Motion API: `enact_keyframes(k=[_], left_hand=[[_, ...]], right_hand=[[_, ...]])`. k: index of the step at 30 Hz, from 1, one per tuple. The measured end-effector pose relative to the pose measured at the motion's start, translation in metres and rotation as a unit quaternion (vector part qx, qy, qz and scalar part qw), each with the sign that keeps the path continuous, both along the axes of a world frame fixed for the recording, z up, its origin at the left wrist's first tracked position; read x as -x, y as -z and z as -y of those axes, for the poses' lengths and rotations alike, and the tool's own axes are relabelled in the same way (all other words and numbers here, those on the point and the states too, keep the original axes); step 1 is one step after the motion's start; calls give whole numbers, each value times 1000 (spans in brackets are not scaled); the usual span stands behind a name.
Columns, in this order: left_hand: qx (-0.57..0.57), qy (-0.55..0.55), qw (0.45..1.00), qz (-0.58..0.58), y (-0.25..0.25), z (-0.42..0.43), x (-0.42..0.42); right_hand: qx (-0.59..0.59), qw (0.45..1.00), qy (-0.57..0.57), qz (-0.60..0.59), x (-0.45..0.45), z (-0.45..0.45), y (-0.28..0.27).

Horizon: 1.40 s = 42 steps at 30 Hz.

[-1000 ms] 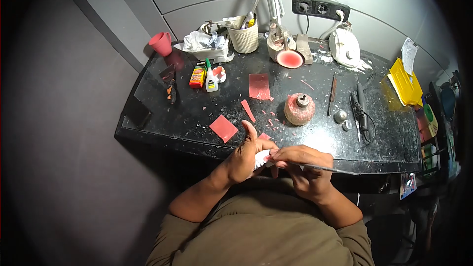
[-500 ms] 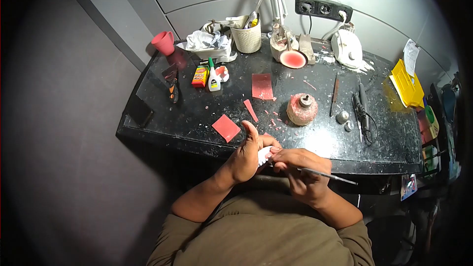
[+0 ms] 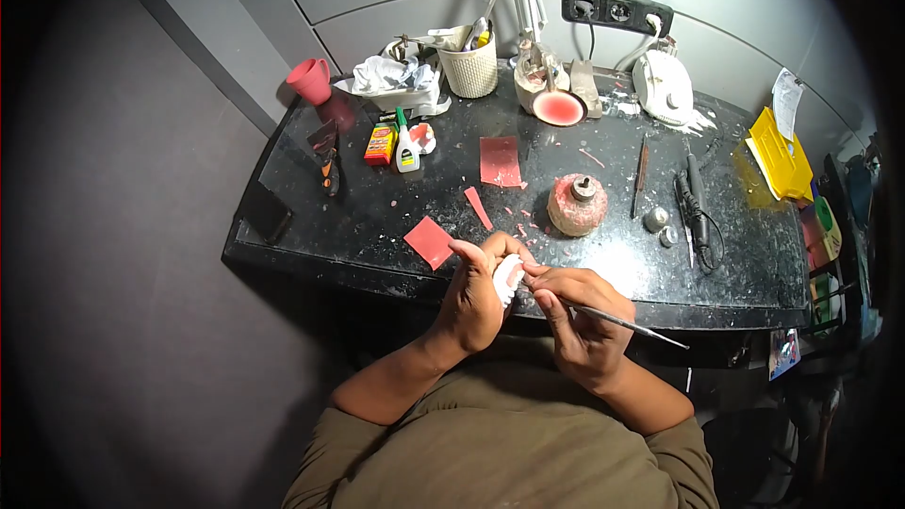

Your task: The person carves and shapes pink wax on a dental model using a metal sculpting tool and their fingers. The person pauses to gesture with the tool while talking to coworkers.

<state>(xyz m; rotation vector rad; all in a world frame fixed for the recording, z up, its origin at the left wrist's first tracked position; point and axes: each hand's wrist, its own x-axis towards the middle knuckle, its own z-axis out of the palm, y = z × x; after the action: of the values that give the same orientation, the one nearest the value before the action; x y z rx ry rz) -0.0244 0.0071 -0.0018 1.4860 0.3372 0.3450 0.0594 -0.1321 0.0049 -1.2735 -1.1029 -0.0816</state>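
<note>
My left hand (image 3: 476, 300) is closed around a white dental cast (image 3: 506, 283) with pink wax on its inner side, in front of the bench edge. Between the fingers and thumb of my right hand (image 3: 586, 313) is a thin metal carving tool (image 3: 633, 325). Its rear end points down to the right, and its working tip is at the cast, hidden by my fingers. Just beyond my hands lie a square pink wax sheet (image 3: 429, 242), a narrow wax strip (image 3: 478, 208) and small pink scraps.
A wax-spattered spirit burner (image 3: 577, 207) stands on the black bench (image 3: 368, 226). Behind it are another wax sheet (image 3: 501, 162) and a round pan of pink wax (image 3: 559, 108). At right lie a wooden-handled knife (image 3: 641, 177) and a corded tool (image 3: 696, 198); at left, a glue bottle (image 3: 407, 146).
The cast has turned in my left hand, showing more of its pink inner side. My left thumb has lowered toward it. My right hand has shifted slightly with the tool.
</note>
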Motion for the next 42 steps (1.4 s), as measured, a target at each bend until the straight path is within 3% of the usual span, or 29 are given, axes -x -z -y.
enact_keyframes(k=[5,18,20,24,26,30,32,38,42], left_hand=[[-100,-51,992,62,12,3,-6],[-55,-48,997,36,8,7,-5],[7,-41,998,50,13,7,-4],[-23,4,1000,20,2,5,-1],[14,-30,998,49,12,6,-7],[-2,-18,999,46,6,1,-2],[-30,-12,999,6,-1,3,1],[-20,-45,997,55,11,4,-5],[-31,-19,998,44,9,3,-2]], right_hand=[[2,999,34,8,-1,-2,1],[-8,1000,-16,-11,-1,-2,-4],[-10,999,-24,-19,-3,-1,-4],[15,999,-15,-27,-10,1,-3],[9,1000,-15,-24,-7,-1,-3],[1,999,-34,-4,-3,-1,-2],[12,999,-16,-49,-4,-1,-1],[1,1000,-26,-4,0,-2,-2],[18,999,-1,-42,-4,-2,-1]])
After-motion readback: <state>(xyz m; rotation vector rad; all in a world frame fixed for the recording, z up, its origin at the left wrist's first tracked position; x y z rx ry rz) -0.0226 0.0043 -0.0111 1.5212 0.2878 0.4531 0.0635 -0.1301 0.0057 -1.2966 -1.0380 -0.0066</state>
